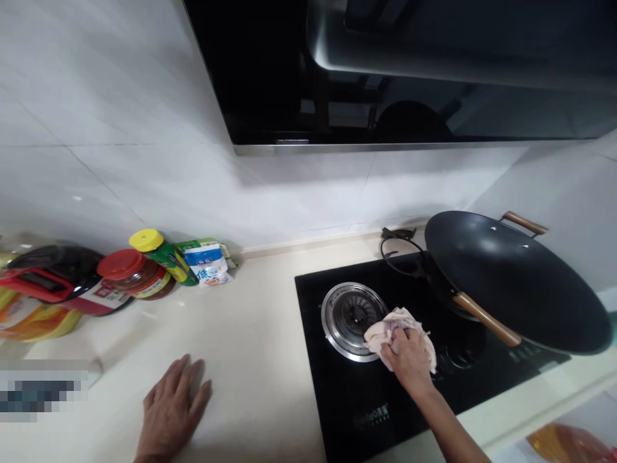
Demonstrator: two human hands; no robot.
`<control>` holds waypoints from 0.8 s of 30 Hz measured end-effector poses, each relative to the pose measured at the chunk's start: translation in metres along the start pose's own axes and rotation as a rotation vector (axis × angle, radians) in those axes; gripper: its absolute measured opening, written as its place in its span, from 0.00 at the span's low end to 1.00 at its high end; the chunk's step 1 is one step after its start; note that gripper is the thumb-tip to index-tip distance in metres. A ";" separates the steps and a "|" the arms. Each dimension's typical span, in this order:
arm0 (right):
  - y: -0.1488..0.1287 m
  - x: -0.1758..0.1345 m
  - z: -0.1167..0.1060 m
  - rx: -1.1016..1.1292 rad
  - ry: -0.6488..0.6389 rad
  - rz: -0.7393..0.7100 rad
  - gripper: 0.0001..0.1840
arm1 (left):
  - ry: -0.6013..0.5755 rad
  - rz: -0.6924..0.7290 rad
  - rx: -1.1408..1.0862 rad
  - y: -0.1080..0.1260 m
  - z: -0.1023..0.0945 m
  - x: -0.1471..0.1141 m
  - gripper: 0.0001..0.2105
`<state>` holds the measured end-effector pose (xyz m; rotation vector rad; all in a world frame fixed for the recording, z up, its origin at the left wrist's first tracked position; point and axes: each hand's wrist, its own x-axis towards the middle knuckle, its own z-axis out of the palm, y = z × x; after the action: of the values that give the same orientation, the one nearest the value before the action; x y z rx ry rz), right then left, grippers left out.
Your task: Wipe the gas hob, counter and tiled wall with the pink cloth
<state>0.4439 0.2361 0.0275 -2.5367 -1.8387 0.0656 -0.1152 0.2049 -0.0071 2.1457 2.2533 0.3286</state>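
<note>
Bare right forearm (454, 424) at the lower edge, its right hand (409, 360) gripping a bunched pale cloth (403, 317) over the black hob (344, 386).

The right hand's fingers curl into the cloth, which sits beneath them and spreads past the fingertips; its left edge overlaps the rim of the round metal burner (355, 314), though whether it presses on the metal is hard to tell. Right of that hand, a large dark wok (511, 283) stands tilted, one wooden handle (486, 319) towards it. The left hand (173, 402) lies palm down, fingers loosely spread, on the pale counter (255, 360); beyond it stand a red-lidded jar (139, 276), a yellow-capped green bottle (168, 260) and a blue-and-white packet (208, 263).
</note>
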 end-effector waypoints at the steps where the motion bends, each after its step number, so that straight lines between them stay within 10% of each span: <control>1: 0.002 0.009 -0.002 -0.011 -0.007 0.007 0.18 | 0.000 0.004 0.008 0.000 0.000 0.000 0.27; 11: -0.002 0.110 -0.038 -0.127 -0.170 -0.126 0.20 | -0.005 0.013 0.014 0.002 0.001 -0.001 0.28; 24: -0.075 0.183 -0.057 -0.211 -0.192 -0.542 0.19 | -0.021 -0.004 -0.006 0.008 -0.004 -0.002 0.28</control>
<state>0.4315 0.4340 0.0817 -2.1065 -2.6694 0.1179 -0.1078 0.2028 -0.0022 2.1308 2.2425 0.3101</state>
